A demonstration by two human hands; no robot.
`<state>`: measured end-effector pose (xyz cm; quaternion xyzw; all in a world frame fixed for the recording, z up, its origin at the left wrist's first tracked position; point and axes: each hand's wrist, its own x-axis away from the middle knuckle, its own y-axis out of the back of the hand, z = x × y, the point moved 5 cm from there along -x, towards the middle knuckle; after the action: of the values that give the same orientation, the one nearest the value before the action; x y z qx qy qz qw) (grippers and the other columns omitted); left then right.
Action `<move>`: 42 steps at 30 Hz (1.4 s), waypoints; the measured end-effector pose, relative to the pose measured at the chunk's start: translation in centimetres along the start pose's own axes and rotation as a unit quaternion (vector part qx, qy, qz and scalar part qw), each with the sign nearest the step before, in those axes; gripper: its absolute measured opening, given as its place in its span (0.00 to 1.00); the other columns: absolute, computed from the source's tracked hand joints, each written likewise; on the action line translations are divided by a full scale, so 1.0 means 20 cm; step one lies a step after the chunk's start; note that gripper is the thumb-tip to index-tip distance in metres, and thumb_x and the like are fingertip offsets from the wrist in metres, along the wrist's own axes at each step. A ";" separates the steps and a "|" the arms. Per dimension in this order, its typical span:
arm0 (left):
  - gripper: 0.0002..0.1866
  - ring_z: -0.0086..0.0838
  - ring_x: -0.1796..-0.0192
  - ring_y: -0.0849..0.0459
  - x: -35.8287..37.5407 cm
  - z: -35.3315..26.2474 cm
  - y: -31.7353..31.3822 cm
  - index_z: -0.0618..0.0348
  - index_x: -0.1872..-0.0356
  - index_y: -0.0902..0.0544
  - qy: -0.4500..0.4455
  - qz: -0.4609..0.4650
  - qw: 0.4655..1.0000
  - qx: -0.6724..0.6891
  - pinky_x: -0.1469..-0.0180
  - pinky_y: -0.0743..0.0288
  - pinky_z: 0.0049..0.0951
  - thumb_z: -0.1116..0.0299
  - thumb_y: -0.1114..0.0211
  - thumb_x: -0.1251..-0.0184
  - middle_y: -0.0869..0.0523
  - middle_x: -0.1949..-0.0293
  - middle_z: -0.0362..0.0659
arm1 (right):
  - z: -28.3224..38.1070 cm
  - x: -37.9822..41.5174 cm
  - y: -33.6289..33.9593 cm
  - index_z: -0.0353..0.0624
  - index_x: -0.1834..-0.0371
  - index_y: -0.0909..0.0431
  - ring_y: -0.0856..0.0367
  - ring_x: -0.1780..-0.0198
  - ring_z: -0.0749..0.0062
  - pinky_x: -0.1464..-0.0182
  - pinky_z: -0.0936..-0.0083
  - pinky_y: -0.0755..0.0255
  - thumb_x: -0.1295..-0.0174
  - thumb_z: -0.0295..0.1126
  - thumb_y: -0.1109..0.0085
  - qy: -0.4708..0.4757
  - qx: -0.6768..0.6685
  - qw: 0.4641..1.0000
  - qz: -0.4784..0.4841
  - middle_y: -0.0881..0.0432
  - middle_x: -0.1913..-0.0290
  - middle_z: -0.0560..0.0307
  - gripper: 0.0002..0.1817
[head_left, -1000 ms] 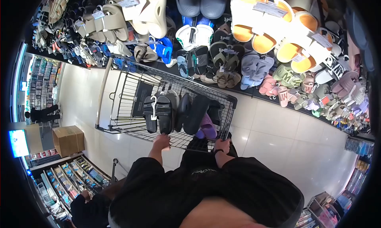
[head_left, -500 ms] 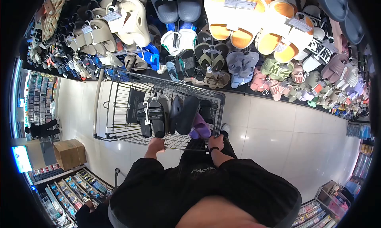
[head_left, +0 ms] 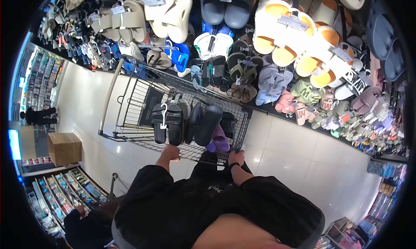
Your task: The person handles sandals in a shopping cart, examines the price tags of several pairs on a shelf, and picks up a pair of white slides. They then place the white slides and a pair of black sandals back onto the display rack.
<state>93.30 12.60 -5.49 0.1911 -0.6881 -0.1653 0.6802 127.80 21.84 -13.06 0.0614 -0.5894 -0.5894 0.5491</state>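
Note:
My left hand point(head_left: 170, 153) is closed in a fist on the near side rim of a wire shopping cart point(head_left: 193, 153). My right hand point(head_left: 236, 157), with a dark band on its wrist, grips the same cart near its right corner. Inside the basket, close beyond my left hand, lies a pair of black slides point(head_left: 175, 124) joined by a white plastic hanger. Beside them stand more dark slides point(head_left: 208, 125). A purple slide point(head_left: 221, 141) is nearest to my right hand, partly covered by the dark ones.
A display of hanging slides and sandals point(head_left: 242, 69) runs along the cart's far side. A cardboard box point(head_left: 64, 148) stands at the left. Another person's hand point(head_left: 80, 211) is at the lower left, and a person in dark clothes point(head_left: 40, 116) is farther off.
The cart now lies at a steeper slant, its right end lower in view. The display has shifted rightward. More of the person at lower left shows. Both my hands keep their hold.

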 end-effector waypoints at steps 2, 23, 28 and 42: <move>0.19 0.42 0.48 0.15 -0.06 0.03 -0.06 0.55 0.58 0.12 -0.004 -0.006 1.000 -0.005 0.47 0.20 0.41 0.57 0.38 0.47 0.12 0.53 0.48 | -0.06 -0.11 -0.05 0.36 0.50 0.30 0.20 0.50 0.38 0.48 0.47 0.27 0.46 0.42 0.42 0.061 0.022 0.997 0.044 0.18 0.55 0.35 0.25; 0.18 0.42 0.52 0.13 0.00 0.01 0.02 0.56 0.61 0.11 -0.012 -0.104 0.994 0.014 0.48 0.20 0.40 0.58 0.40 0.47 0.11 0.58 0.50 | 1.17 0.44 0.86 0.40 0.68 0.23 0.22 0.64 0.50 0.61 0.61 0.28 0.47 0.24 0.40 0.717 -0.151 0.677 -0.070 0.22 0.70 0.48 0.03; 0.18 0.41 0.52 0.13 -0.03 0.00 0.02 0.54 0.59 0.11 0.024 -0.112 0.993 0.004 0.49 0.20 0.39 0.60 0.42 0.46 0.11 0.57 0.49 | 1.46 0.21 1.37 0.41 0.69 0.23 0.22 0.63 0.49 0.60 0.60 0.26 0.46 0.22 0.42 0.677 -0.153 0.649 -0.312 0.21 0.68 0.47 0.03; 0.27 0.44 0.38 0.27 -0.04 -0.45 -0.08 0.57 0.51 0.17 0.189 -0.456 0.857 0.145 0.28 0.47 0.52 0.55 0.32 0.54 0.19 0.46 0.51 | 2.29 -0.48 2.47 0.42 0.61 0.15 0.16 0.57 0.54 0.52 0.61 0.24 0.42 0.35 0.45 0.627 -0.114 0.696 -0.330 0.14 0.61 0.48 0.13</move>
<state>102.33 11.86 -6.75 0.6077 -0.3983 -0.3159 0.6101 127.02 72.18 32.69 0.5448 0.0213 -0.6202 0.5641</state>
